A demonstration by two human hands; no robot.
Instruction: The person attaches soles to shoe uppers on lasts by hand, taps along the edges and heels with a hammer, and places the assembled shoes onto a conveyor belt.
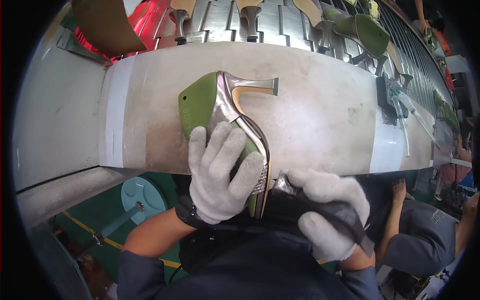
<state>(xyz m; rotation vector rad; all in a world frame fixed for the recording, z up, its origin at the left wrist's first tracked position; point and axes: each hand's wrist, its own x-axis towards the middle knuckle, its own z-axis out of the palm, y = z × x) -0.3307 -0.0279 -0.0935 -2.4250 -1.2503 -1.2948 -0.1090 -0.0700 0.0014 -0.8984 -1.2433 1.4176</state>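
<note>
A silver high-heeled shoe on a green shoe last lies on its side over the bench's near edge. Its heel points right, and its toe end hangs toward me. My left hand, in a white knitted glove, is wrapped over the shoe's middle, beside a glittery strap. My right hand, gloved too and slightly blurred, grips a tool with a shiny metal head and a black handle. That head is close to the sole's edge near the toe; whether they touch I cannot tell.
Behind the pale bench, a metal slat conveyor carries several heeled shoes, one on a green last. Syringes lie by a black block at the bench's right. A co-worker's arm is close on my right.
</note>
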